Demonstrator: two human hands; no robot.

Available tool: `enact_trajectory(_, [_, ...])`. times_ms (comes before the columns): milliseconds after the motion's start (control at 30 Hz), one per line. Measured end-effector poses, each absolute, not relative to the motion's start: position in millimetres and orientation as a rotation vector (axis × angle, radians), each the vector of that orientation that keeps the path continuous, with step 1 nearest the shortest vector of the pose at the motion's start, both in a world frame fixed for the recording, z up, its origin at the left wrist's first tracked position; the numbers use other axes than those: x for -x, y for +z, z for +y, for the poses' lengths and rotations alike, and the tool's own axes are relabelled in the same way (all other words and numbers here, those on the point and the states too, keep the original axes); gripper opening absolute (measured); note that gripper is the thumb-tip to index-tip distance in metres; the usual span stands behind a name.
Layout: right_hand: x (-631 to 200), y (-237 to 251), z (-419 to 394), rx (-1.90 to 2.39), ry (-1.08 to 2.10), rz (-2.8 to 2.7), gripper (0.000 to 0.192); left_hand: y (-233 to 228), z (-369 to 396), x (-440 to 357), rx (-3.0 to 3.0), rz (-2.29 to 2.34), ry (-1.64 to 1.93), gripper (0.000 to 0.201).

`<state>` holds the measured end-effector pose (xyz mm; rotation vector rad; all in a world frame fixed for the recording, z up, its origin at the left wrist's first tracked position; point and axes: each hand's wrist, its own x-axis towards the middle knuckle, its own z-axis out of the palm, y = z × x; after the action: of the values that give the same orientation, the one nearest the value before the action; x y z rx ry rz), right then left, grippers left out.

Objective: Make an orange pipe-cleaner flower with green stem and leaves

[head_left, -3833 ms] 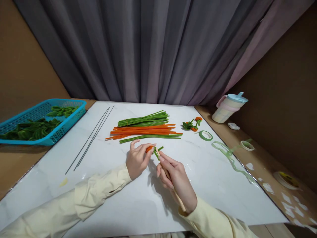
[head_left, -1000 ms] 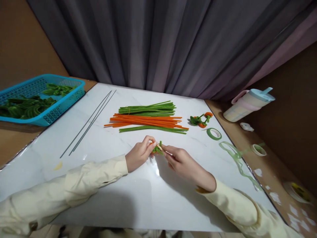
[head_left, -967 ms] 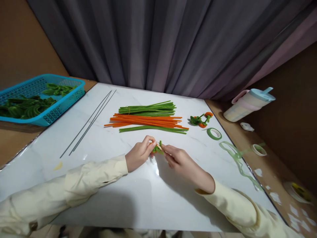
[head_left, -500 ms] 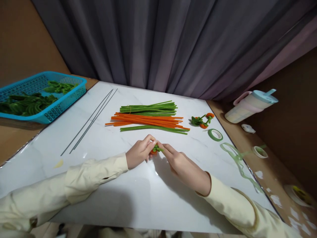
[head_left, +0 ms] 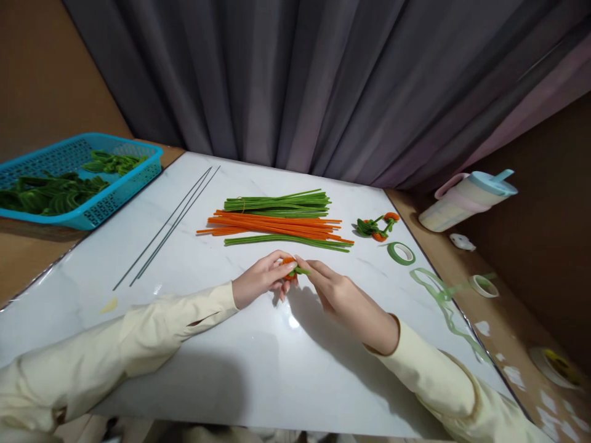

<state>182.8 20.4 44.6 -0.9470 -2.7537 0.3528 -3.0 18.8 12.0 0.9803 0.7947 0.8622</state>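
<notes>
A small orange and green pipe-cleaner flower [head_left: 289,276] is between my two hands, partly covered by fingers. My left hand [head_left: 259,280] is closed on its orange part, thumb on top. My right hand [head_left: 339,296] pinches the short green end that sticks out to the right. Just beyond them lie loose green pipe cleaners [head_left: 286,241], a row of orange pipe cleaners [head_left: 277,224] and a tied green bundle [head_left: 277,204]. Similar finished-looking orange and green pieces [head_left: 376,226] rest at the right.
A blue basket [head_left: 117,192] with green pipe-cleaner leaves stands at the left. Thin dark wires [head_left: 175,223] lie beside it. On the right are green tape [head_left: 401,253], a loose tape strip [head_left: 443,301], a tumbler [head_left: 462,200] and paper scraps [head_left: 514,376]. A grey curtain [head_left: 277,80] hangs behind.
The flower has turned in my fingers: more orange now shows at its top, and the green end points right. Both hands stay in nearly the same place.
</notes>
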Motion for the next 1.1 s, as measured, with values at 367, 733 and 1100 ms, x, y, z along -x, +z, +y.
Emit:
enact_trajectory(367, [-175,63,23,0.945,0.664,-2.512,0.029,11,18,4,-0.960,0.684,0.873,0.035])
enact_trajectory(733, [-181,68,22,0.908,0.299,-2.860,0.061,12,20,4,-0.897,0.677,0.888,0.034])
enact_trajectory(1100, [-177,90,20,0.753,-0.480,-3.310,0.041,7,19,4,-1.104,0.807,0.809,0.036])
